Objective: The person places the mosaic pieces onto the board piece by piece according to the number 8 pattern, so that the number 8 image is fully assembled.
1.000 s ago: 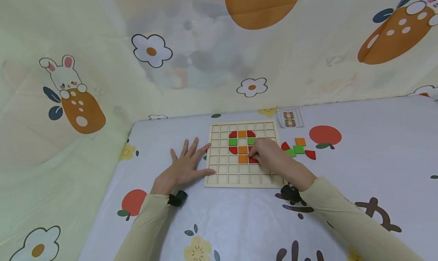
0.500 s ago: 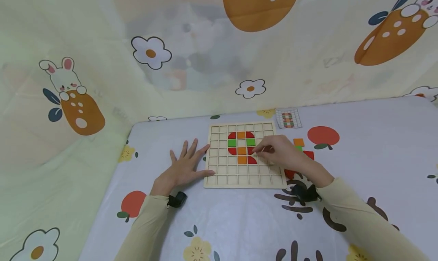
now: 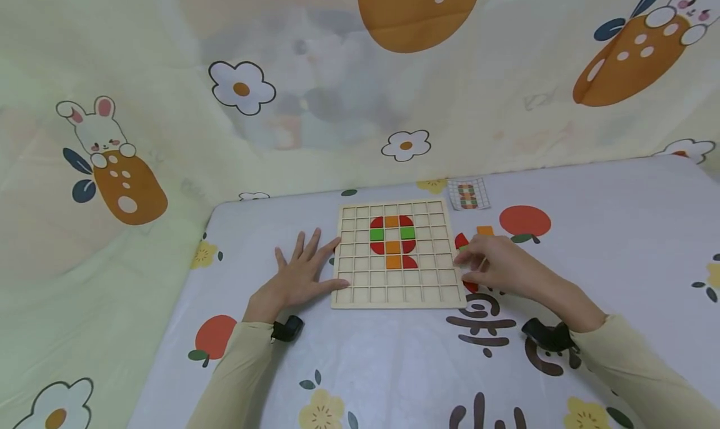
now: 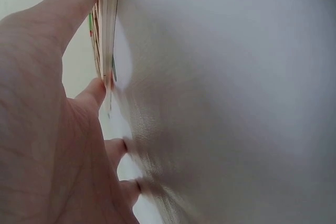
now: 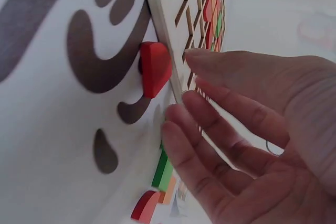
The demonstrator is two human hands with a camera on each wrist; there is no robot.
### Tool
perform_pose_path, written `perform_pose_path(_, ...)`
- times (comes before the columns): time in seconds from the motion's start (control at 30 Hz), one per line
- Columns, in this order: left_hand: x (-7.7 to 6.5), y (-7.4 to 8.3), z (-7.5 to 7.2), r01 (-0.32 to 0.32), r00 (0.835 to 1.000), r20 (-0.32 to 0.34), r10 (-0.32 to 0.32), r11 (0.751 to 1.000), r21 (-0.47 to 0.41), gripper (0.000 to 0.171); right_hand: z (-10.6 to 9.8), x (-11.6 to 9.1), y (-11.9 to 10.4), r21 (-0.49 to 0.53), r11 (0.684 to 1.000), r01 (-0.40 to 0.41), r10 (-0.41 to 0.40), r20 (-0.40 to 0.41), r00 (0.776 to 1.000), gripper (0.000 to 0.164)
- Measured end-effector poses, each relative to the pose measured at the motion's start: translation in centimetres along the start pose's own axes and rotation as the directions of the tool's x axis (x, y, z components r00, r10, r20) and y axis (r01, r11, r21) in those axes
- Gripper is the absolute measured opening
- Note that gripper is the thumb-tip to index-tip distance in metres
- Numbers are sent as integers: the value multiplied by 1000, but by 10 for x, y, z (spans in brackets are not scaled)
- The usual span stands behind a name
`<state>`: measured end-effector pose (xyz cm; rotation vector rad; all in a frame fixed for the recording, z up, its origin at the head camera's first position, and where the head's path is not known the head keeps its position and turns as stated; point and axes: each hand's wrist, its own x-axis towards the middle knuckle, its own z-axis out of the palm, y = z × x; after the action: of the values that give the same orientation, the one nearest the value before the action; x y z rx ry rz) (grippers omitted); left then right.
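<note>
A pale wooden grid board [image 3: 365, 296] lies on the table, with red rounded-corner pieces, orange squares [image 3: 392, 262] and green squares [image 3: 407, 232] set in its middle cells. My left hand [image 3: 295, 280] lies spread at the board's left side, thumb and index finger touching its edge. Beside the right edge, my right hand [image 3: 503, 263] hovers over loose pieces, its fingers loosely bent and nothing between them in the right wrist view. Just below its fingertips there, a red piece [image 5: 155, 69] lies against the board's edge. A green piece [image 5: 164, 170] and another red piece [image 5: 145, 206] lie further along.
A small printed pattern card [image 3: 469, 195] lies behind the board's far right corner. A loose orange square [image 3: 485, 230] shows past my right hand, which partly hides the other loose pieces. A patterned cloth [image 3: 315, 160] hangs upright behind the table.
My right hand has moved off the red piece in the board, rightward to the loose pieces, and its fingers have parted. My left hand stays at the board's edge.
</note>
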<state>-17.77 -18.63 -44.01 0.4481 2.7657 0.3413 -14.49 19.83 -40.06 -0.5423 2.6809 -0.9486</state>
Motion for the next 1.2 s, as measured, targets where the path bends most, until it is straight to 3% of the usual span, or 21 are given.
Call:
perform_pose_path(0.6,-1,-2,1,-3,1000,-1,3,1000,-11,96,5,-4,7,28,999,-37,36,24,999,29)
perform_pose_path(1.2,0,-1,-1,-7,1000,-5,7,1000,-16,95,10,-7,4,88,980,-178,177,11,984,26)
